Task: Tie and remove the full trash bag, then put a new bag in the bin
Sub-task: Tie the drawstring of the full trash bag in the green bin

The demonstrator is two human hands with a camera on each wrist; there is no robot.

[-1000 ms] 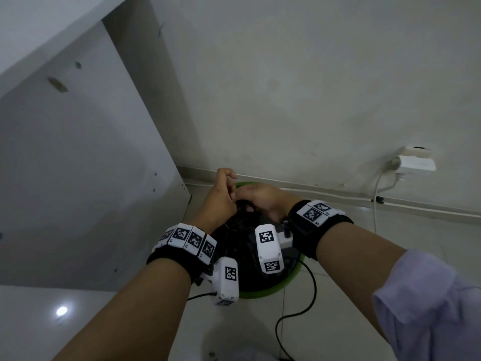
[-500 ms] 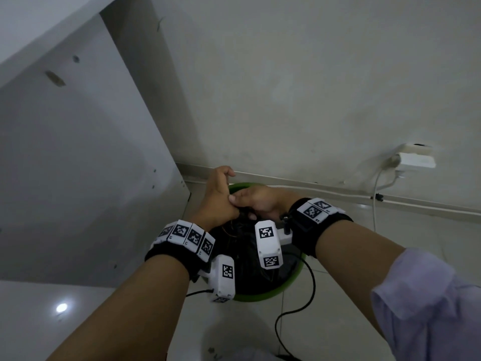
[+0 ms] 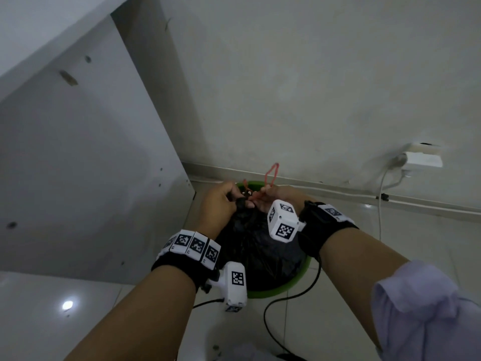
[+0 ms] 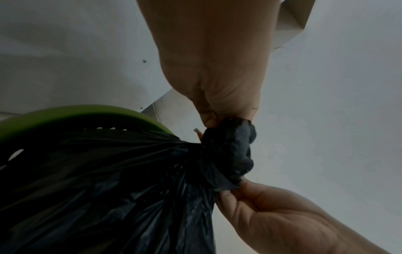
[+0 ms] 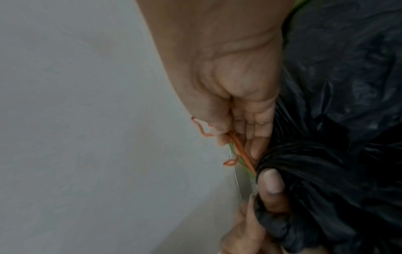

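Observation:
A black trash bag (image 3: 260, 246) fills the green bin (image 3: 286, 285) on the floor by the wall. Its top is gathered into a tight neck (image 4: 228, 151). My left hand (image 3: 221, 204) grips that neck from the left, with the thumb (image 5: 272, 183) pressed on the bunched plastic. My right hand (image 3: 278, 198) is just right of it and pinches the orange drawstring (image 5: 243, 154), which runs taut into the neck. A loop of the drawstring (image 3: 270, 175) sticks up above the hands. In the left wrist view the right hand (image 4: 272, 214) meets the neck from below.
A white cabinet panel (image 3: 91, 165) stands close on the left of the bin. The wall is right behind it. A white adapter (image 3: 421, 158) sits in a wall socket at the right, its cable (image 3: 381, 194) hanging down. A black cable (image 3: 286, 300) lies on the tiles in front.
The hands were pressed together over the bag's top. They have now drawn slightly apart, the right wrist has turned over, and the orange drawstring loop has come into view above them.

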